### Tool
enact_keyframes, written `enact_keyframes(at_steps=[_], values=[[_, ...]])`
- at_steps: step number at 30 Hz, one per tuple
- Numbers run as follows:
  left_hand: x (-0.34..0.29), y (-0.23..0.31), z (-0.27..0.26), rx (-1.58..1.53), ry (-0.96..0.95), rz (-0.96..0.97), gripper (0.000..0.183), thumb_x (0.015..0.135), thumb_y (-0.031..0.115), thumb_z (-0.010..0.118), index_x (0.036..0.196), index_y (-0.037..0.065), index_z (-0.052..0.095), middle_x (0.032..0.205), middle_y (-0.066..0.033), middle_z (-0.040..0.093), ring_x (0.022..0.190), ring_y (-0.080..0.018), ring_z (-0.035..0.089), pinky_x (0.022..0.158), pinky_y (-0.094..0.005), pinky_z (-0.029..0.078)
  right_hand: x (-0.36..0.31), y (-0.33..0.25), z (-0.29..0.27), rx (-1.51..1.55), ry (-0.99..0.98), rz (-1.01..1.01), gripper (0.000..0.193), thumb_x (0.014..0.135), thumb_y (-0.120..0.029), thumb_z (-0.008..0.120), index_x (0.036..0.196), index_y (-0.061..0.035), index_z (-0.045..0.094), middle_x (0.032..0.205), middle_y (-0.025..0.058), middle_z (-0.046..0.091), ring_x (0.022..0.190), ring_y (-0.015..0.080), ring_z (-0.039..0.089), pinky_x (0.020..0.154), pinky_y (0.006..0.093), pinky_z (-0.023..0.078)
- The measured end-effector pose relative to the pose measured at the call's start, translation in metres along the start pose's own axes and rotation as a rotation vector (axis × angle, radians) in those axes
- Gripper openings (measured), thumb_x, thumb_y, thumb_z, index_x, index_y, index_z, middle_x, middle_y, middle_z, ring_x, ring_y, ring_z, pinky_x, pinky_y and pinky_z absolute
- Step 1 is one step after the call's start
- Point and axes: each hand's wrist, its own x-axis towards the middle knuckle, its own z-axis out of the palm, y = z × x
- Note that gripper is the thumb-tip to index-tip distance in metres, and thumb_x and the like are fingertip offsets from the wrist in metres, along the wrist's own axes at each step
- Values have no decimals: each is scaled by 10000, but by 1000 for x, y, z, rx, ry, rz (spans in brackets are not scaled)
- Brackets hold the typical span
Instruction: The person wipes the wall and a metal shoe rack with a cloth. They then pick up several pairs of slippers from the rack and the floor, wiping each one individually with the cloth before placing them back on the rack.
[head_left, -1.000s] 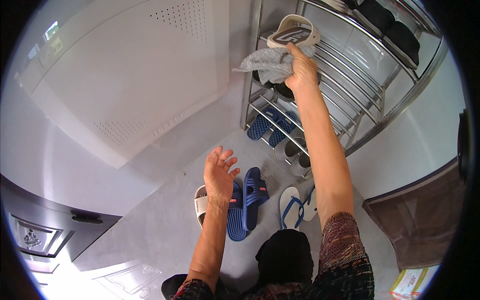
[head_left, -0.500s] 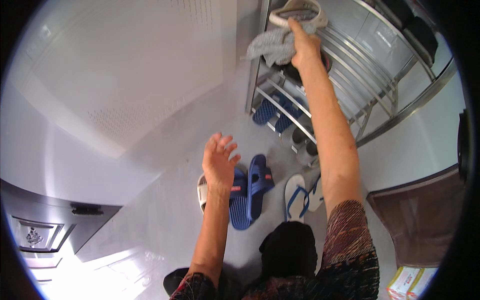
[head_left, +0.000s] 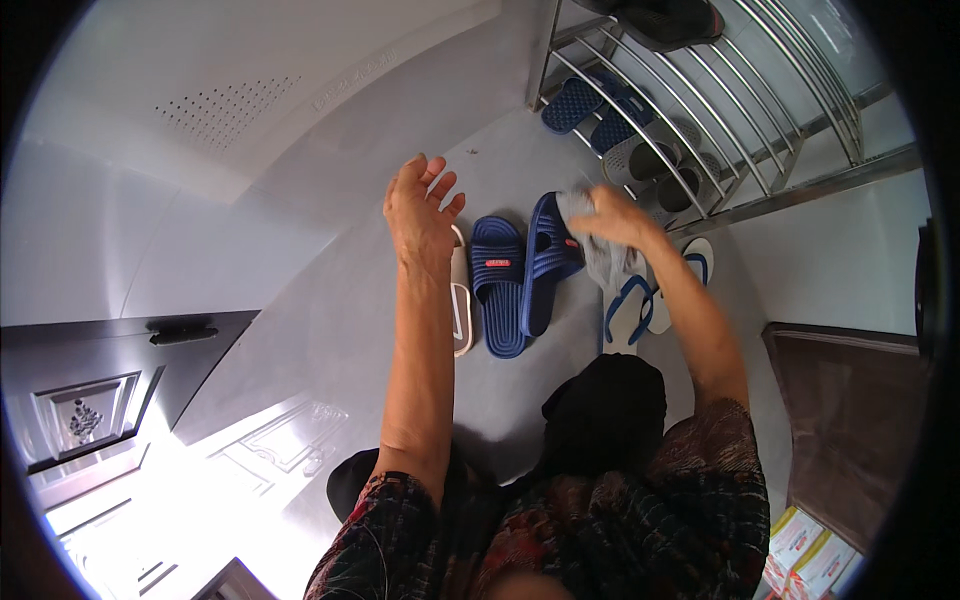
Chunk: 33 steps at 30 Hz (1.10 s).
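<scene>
My right hand (head_left: 622, 218) grips a crumpled grey cloth (head_left: 606, 262), blurred by motion, above the floor beside the blue slippers. One blue slipper (head_left: 502, 300) lies flat; its mate (head_left: 541, 270) sits to its right, slightly angled, partly behind the cloth. With fingers apart and nothing in them, my left hand (head_left: 420, 212) hovers over the floor to the left of the pair. A cream slipper (head_left: 461, 300) is partly hidden by my left forearm. White flip-flops (head_left: 626, 318) with blue straps are below my right hand; the left one is at my foot.
A metal shoe rack (head_left: 708, 85) stands at the far right, holding dark blue slippers (head_left: 618, 125), grey perforated shoes (head_left: 645, 160) and a black shoe (head_left: 670, 22). A white perforated panel (head_left: 230, 110) is at left, a dark panel (head_left: 90, 400) below it. Boxes (head_left: 810, 550) are at lower right.
My right hand has come down from the cream shoe on the rack toward the floor, still with the grey cloth. The view has shifted, and my left hand remains raised and open.
</scene>
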Motion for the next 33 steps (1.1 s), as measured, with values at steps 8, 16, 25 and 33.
enact_keyframes(at_steps=[8, 16, 25, 33], values=[[66, -90, -120, 672, 769, 14, 359, 716, 230, 659, 959, -23, 581, 983, -210, 609, 785, -283, 636, 582, -410, 522, -37, 81, 55, 143, 111, 122, 476, 730, -363, 721, 901, 72, 632, 820, 227, 658, 767, 318, 652, 708, 386, 491], [52, -169, -184, -33, 531, -376, 456, 826, 410, 616, 1079, 35, 559, 837, -93, 579, 691, -236, 583, 587, -334, 506, -91, 109, 69, 627, 198, 226, 262, 820, -228, 677, 916, 13, 646, 801, 45, 636, 702, 136, 574, 672, 312, 466], [49, -112, -119, -30, 253, 157, 210, 848, 204, 611, 971, 38, 575, 793, -40, 568, 730, -151, 573, 633, -298, 498, -68, 44, 42, 1081, 334, -20, 527, 866, -244, 608, 1297, 6, 438, 1113, 119, 552, 975, 183, 551, 840, 299, 447], [-37, -41, 15, 187, -363, 630, 331, 881, 238, 583, 1105, -5, 583, 1024, -95, 611, 944, -194, 585, 821, -312, 482, -56, -90, 28, -115, 726, -967, 506, 774, -97, 638, 1261, -41, 516, 1176, 151, 509, 1042, 335, 496, 884, 432, 443]])
